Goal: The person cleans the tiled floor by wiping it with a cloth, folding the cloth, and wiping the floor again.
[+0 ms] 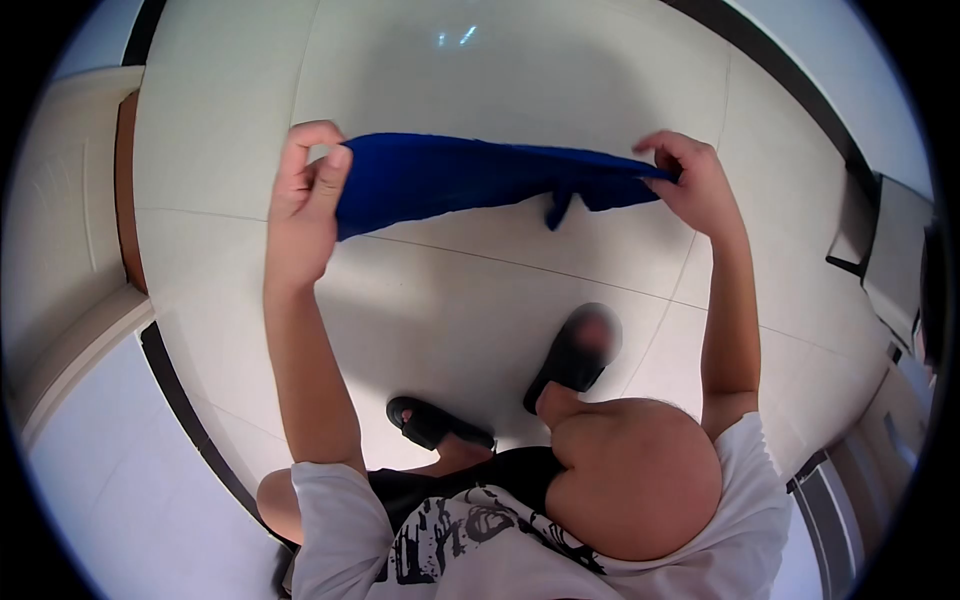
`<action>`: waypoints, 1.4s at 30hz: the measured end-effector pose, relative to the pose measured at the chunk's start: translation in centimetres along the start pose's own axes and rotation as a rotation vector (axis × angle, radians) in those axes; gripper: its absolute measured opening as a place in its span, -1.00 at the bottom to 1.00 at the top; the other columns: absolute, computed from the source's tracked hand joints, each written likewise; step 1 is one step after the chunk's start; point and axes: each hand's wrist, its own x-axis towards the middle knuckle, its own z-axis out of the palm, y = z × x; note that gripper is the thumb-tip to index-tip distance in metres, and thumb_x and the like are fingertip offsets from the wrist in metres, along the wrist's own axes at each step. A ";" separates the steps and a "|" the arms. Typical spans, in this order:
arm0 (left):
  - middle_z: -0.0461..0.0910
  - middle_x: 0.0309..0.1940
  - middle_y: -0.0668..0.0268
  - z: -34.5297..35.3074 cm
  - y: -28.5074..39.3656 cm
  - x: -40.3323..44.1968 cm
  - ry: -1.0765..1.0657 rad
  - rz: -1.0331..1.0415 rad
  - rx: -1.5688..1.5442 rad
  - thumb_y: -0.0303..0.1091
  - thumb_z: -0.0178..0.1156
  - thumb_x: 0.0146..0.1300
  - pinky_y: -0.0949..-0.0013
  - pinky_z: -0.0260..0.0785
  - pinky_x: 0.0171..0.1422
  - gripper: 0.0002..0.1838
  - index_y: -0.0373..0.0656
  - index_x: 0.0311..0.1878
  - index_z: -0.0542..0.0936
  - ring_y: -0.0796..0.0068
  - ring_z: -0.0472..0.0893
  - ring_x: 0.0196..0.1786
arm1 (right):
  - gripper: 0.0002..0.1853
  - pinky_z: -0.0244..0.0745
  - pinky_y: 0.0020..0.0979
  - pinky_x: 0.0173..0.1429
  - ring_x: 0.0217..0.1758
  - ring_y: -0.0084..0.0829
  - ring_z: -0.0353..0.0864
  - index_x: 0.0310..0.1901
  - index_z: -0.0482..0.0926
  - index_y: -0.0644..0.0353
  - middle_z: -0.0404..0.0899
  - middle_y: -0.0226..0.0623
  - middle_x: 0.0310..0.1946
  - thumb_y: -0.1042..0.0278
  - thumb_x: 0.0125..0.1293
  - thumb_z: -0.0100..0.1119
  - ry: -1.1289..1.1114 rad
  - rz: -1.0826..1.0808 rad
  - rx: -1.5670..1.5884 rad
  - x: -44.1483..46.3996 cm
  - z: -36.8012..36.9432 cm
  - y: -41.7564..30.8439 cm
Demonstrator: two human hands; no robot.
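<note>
A dark blue cloth (450,180) is stretched sideways in the air between my two hands, above the tiled floor. My left hand (308,190) pinches its left end between thumb and fingers. At the other end, my right hand (690,180) grips the narrower, gathered corner. The upper edge runs nearly straight, and a small flap hangs from the lower edge right of the middle. I cannot tell whether the cloth is a garment or a plain piece of fabric.
Pale floor tiles (480,310) lie below, with my feet in black slippers (575,355) on them. A door frame (128,190) stands at the left. Dark skirting (790,80) runs along the wall at the upper right, and grey furniture (895,240) is at the right edge.
</note>
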 end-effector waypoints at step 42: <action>0.77 0.02 0.26 11.3 3.7 -2.4 -0.380 -0.055 -0.163 -0.46 0.36 0.49 0.43 0.57 0.21 -0.58 -0.20 0.38 0.64 0.56 0.68 0.08 | -0.73 0.53 -0.40 -0.21 -0.34 -0.35 0.65 -0.40 0.54 0.15 0.63 -0.39 -0.47 0.57 0.01 0.53 0.396 -0.284 0.356 -0.8 7.3 -10.1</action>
